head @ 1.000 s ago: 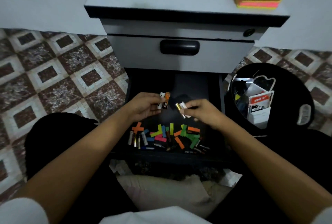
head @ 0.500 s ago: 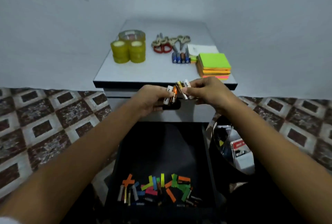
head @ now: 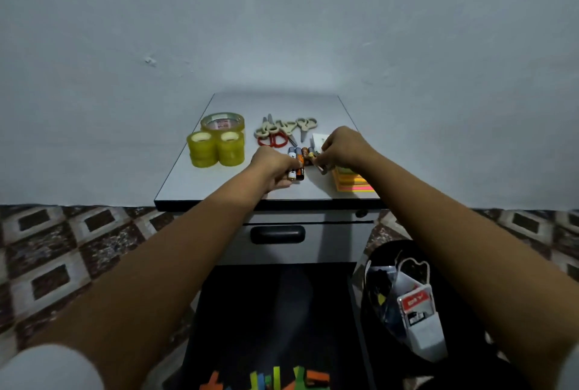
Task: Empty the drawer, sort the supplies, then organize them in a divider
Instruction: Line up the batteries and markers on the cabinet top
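Head view, cabinet with its lower drawer [head: 275, 311] pulled open toward the person. At the drawer's near edge lies a heap of small coloured supplies [head: 275, 380], so emptying appears unfinished. The tabletop [head: 194, 183] serves as the sorting surface, with like kept beside like. A black bin [head: 407, 244] holding packaging stands to the right of the drawer, apparently for discards. Yellow tape rolls [head: 216, 148] are clustered at the left. A sticky-note stack [head: 354, 183] sits at the right edge. Several scissors [head: 282, 131] are grouped at centre rear. Both arms reach to the centre of the tabletop. The left hand [head: 274, 167] has its fingers curled round two batteries [head: 296, 172], held lengthwise, probably to lay them parallel to the row. The right hand [head: 341, 147] pinches a small item, likely another battery [head: 321, 167], at its fingertips; its details are too small to confirm. A short battery row [head: 305, 151] lies between the hands, just before the scissors. No divider is visible.
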{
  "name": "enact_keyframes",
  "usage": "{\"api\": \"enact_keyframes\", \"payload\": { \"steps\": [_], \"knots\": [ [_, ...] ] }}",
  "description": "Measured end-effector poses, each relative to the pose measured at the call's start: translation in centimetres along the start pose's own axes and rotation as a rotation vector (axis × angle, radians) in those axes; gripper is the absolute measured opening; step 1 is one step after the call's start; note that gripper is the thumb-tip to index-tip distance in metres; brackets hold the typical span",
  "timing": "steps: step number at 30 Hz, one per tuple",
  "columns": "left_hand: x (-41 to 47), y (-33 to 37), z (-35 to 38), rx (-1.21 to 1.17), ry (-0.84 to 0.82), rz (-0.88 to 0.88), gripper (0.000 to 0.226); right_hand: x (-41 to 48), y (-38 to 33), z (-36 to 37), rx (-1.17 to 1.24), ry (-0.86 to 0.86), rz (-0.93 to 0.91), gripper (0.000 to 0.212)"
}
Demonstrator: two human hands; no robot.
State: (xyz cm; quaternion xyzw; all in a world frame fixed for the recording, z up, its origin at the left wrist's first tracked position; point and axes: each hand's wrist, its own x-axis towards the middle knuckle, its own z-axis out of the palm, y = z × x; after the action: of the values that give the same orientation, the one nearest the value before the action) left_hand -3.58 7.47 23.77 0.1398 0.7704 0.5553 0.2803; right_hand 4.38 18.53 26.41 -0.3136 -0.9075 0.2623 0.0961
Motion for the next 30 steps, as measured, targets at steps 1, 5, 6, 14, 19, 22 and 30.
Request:
{"api": "enact_keyframes", "payload": {
  "steps": [1, 5, 6, 14, 19, 22, 30],
  "knots": [
    [0.4, 0.0, 0.1, -0.004, 0.000, 0.002, 0.013, 0.4, 0.1, 0.3, -0.037, 0.000, 0.006, 0.023],
    [1.5, -0.1, 0.5, 0.043, -0.006, 0.009, 0.021, 0.9, 0.2, 1.2, -0.196, 0.002, 0.004, 0.015],
    [1.7, -0.1, 0.6, 0.066, 0.002, 0.011, 0.024, 0.9, 0.3, 1.4, -0.221, 0.008, 0.005, 0.023],
    [2.1, -0.2, 1.4, 0.209, 0.052, 0.044, 0.032, 0.8, 0.3, 2.0, -0.367, 0.060, -0.044, 0.020],
    [1.7, -0.2, 1.3, 0.300, 0.062, 0.115, 0.030, 0.7, 0.2, 1.9, -0.391, 0.071, -0.075, 0.017],
    [1.7, -0.5, 1.0, 0.350, 0.073, 0.176, 0.022, 0.5, 0.2, 1.8, -0.375, 0.079, -0.083, 0.017],
    [1.3, -1.4, 0.5, 0.593, 0.082, 0.371, 0.023, 0.6, 0.4, 1.8, -0.400, 0.128, -0.080, 0.020]
  ]
}}
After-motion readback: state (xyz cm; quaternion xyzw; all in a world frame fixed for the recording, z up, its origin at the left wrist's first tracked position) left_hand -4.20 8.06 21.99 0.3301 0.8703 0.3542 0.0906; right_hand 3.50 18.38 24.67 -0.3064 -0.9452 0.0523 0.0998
